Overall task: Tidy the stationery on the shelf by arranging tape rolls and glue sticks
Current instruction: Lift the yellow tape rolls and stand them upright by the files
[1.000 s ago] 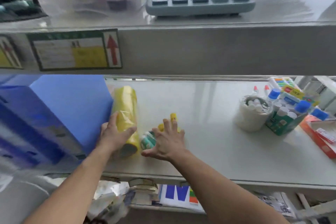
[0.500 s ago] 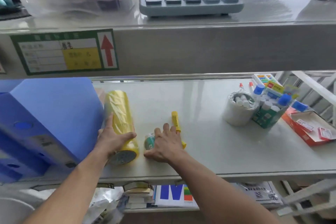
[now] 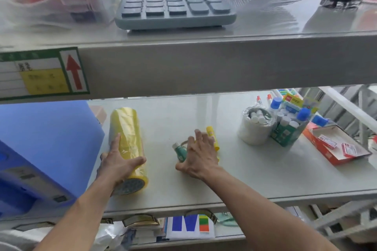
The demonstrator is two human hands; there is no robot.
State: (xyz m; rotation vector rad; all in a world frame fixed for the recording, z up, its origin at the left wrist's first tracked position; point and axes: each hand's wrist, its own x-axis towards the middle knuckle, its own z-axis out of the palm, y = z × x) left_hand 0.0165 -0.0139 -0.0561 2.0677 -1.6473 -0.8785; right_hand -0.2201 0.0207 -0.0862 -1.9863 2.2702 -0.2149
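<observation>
Left grip (image 3: 118, 161) is wrapped on the yellow tape roll stack (image 3: 127, 144); right grip (image 3: 201, 157), fingers spread, is laid over glue sticks (image 3: 212, 137) on the shelf (image 3: 265, 179).

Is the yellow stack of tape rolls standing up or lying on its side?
Lying on its side. The yellow tape stack runs lengthwise along the shelf, its round end faces the camera, and the left hand rests on top.

On the shelf (image 3: 265, 179), a stack of tape rolls (image 3: 127, 149) is laid on its side at 9 o'clock, just beside a file box (image 3: 47, 144) further left. Glue sticks (image 3: 212, 137) are found at the centre. A tape roll holding small tubes (image 3: 255, 126) is stood at 2 o'clock, touching a carton of glue bottles (image 3: 287, 128); an open box (image 3: 336, 146) is placed at 3 o'clock. A calculator (image 3: 173, 0) is set on the upper shelf (image 3: 224, 63), at 12 o'clock.
</observation>
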